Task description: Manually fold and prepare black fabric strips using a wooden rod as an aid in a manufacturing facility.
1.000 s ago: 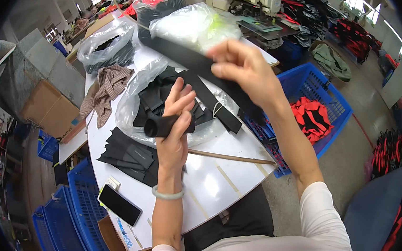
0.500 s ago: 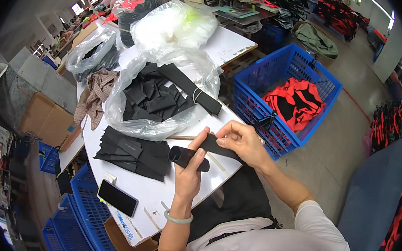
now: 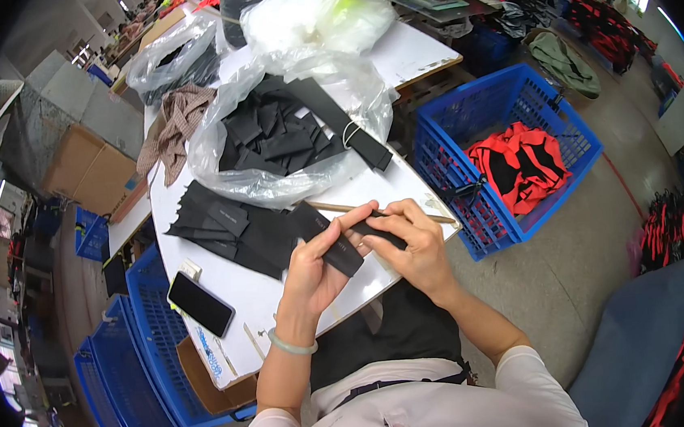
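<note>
My left hand (image 3: 314, 269) pinches a black fabric strip (image 3: 328, 237) between thumb and fingers, its flat face with small faint print turned up. My right hand (image 3: 420, 247) grips the strip's other end, with curled fingers close to my left fingertips. Just left of my hands, a fanned stack of similar black pieces (image 3: 217, 228) lies on the white table (image 3: 277, 304). Behind it, an open clear plastic bag (image 3: 250, 190) holds a heap of black pieces (image 3: 275, 142). A long black bundle tied with a white band (image 3: 364, 142) leans over the bag's right side.
A thin brown stick (image 3: 333, 207) lies beyond my hands. A phone (image 3: 201, 304) rests near the table's left edge, and a brown checked cloth (image 3: 176, 130) farther back. On the right stands a blue crate (image 3: 487, 241) with red-and-black garments (image 3: 521, 167); more blue crates (image 3: 145, 336) stand left.
The strip, curled into a tube in my left hand before, is now flattened with its printed face up. My right hand has closed in on it. The whole view has shifted slightly.
</note>
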`<state>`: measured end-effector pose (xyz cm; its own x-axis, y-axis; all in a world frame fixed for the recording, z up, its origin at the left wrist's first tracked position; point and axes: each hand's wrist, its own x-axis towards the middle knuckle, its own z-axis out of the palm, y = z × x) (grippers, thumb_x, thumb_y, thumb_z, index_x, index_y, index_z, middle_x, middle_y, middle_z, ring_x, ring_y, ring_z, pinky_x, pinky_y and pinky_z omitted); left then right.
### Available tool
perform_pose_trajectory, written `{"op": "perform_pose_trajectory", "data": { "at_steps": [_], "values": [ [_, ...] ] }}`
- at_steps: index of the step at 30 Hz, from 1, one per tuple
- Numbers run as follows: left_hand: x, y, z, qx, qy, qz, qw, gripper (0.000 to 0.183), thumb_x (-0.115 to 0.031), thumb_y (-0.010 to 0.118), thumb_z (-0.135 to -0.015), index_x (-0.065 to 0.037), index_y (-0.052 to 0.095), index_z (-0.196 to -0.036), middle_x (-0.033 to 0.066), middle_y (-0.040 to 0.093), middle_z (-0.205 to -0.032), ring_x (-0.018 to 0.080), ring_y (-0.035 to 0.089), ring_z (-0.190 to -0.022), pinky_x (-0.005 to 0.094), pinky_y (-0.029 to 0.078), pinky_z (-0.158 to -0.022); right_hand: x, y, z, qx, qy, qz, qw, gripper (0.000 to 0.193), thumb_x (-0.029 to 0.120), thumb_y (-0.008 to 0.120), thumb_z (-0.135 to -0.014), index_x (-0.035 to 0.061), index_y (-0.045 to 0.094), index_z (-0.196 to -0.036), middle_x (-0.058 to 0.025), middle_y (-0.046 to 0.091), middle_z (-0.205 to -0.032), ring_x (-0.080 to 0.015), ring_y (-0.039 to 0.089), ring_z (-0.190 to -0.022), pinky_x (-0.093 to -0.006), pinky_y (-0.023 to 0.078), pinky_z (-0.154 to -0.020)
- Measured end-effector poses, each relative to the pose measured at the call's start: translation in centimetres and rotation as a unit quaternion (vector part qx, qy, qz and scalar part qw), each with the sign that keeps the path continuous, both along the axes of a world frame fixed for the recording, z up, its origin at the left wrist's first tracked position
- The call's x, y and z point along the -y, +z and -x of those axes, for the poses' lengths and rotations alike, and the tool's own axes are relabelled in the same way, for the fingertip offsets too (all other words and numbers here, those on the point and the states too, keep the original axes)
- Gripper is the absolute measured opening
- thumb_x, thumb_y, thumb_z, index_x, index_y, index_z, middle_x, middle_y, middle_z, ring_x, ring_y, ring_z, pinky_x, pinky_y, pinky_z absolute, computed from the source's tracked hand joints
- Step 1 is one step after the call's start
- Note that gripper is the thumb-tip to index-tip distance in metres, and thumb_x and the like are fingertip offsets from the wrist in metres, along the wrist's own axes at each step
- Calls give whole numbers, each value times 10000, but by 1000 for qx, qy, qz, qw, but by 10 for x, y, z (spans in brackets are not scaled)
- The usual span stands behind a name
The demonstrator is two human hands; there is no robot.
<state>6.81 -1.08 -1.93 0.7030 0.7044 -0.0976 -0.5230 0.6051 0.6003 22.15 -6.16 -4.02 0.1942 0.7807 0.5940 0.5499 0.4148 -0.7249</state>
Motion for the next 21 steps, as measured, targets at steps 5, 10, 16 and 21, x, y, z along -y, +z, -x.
{"op": "perform_pose_trajectory", "data": {
  "at_steps": [5, 10, 16, 21],
  "values": [
    [-12, -12, -4, 132, 81, 187, 970, 361, -148, 356, -967, 178, 446, -1095, 315, 373, -1306, 402, 382, -1240, 467, 340, -1060, 1, 9, -7, -26, -26, 4, 999, 140, 4, 713, -683, -7, 681, -820, -112, 609, -894, -204, 613, -703, -275, 478, -608],
    [-18, -21, 1, 231, 171, 384, 877, 138, 8, 460, -907, 142, 428, -896, 360, 378, -1254, 464, 393, -1209, 482, 424, -1013, 7, 17, -7, 5, -20, -28, 999, 105, -17, 704, -657, -16, 646, -745, -96, 614, -795, -218, 609, -688, -289, 482, -592],
    [-13, -18, -7, 220, 186, 353, 890, 111, 30, 440, -907, 139, 445, -884, 358, 394, -1236, 446, 402, -1211, 453, 431, -1014, 2, 15, 5, 82, -36, -92, 992, 110, -29, 680, -635, 4, 601, -705, -68, 606, -769, -207, 580, -627, -307, 460, -511],
    [-8, -20, -11, 227, 207, 237, 922, 138, 5, 432, -918, 132, 484, -931, 312, 416, -1244, 428, 367, -1245, 458, 382, -1055, -4, 13, 14, 102, -43, -105, 988, 100, -24, 667, -639, 3, 588, -694, -66, 604, -774, -201, 575, -620, -308, 454, -495]
  ]
}}
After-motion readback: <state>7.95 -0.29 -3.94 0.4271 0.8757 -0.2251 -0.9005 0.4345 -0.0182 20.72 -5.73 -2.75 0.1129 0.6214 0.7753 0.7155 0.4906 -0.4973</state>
